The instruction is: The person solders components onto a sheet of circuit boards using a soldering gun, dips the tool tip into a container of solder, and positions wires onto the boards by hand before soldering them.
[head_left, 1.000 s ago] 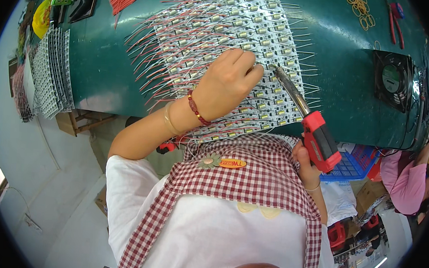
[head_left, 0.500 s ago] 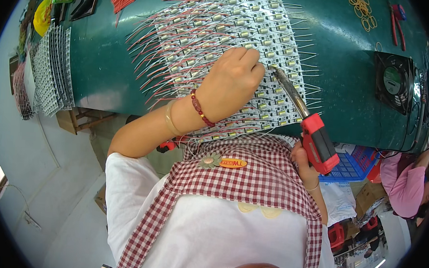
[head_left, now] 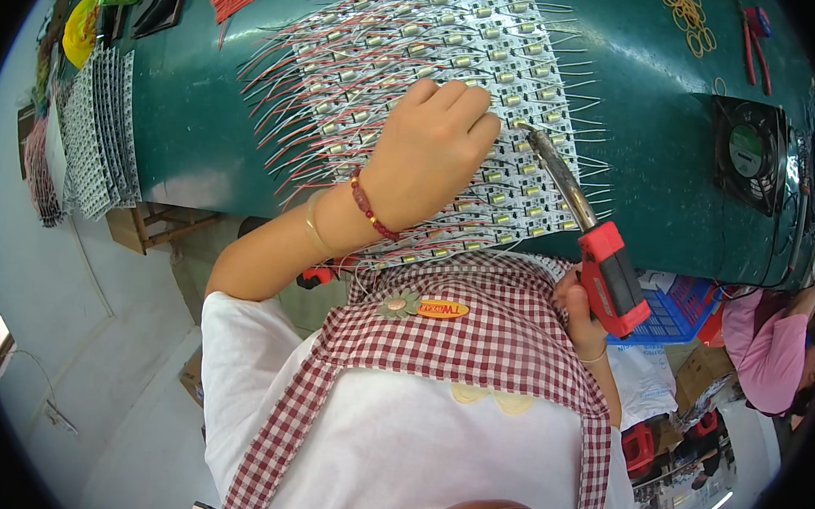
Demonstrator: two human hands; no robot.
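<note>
1. On the green surface [head_left: 191, 139], many small white boards [head_left: 494, 64] with red and white wires [head_left: 287, 88] are laid in rows.
2. The boards are pressed down by the left hand [head_left: 432, 153], its fingers curled together on them.
3. A red iron [head_left: 588, 230] is held tight in the right hand [head_left: 579, 312].
4. The iron's tip is set on a board just beside the left fingers [head_left: 477, 105].
5. A black fan [head_left: 751, 154] is seen far right.

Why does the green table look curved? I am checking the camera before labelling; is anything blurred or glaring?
Head view: fisheye bends the green table toward the rim, corners black; left hand, soldering iron and LED strips are sharp; soft sheen only on the table's right side; the right hand is partly hidden.
</note>
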